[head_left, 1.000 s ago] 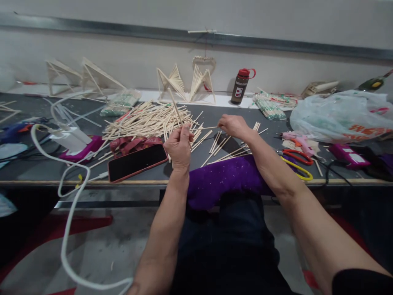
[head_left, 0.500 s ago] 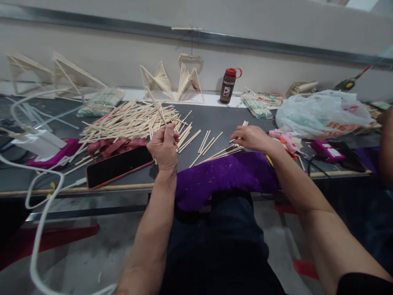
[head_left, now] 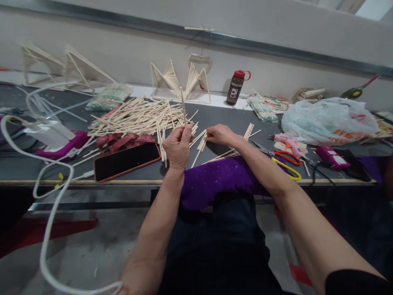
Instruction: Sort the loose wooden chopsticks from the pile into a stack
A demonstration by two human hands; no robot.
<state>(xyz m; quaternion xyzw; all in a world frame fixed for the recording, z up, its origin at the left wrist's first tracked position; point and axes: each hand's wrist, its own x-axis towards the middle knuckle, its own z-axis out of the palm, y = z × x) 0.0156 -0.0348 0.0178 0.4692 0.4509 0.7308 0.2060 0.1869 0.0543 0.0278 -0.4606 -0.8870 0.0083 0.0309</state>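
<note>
Purple cloth [head_left: 211, 184] is overhanging the table edge [head_left: 138, 181], perhaps padding it, while my left hand [head_left: 178, 145] is pinching at least one upright stick [head_left: 183, 107], seemingly clear of clutter, and my right hand [head_left: 220, 134], grip hidden, is curling beside loose sticks [head_left: 201, 144].

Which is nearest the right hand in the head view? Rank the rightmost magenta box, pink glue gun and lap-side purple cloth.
1. Lap-side purple cloth: just below the right hand in view.
2. Pink glue gun: to the right.
3. Rightmost magenta box: farther right.
</note>
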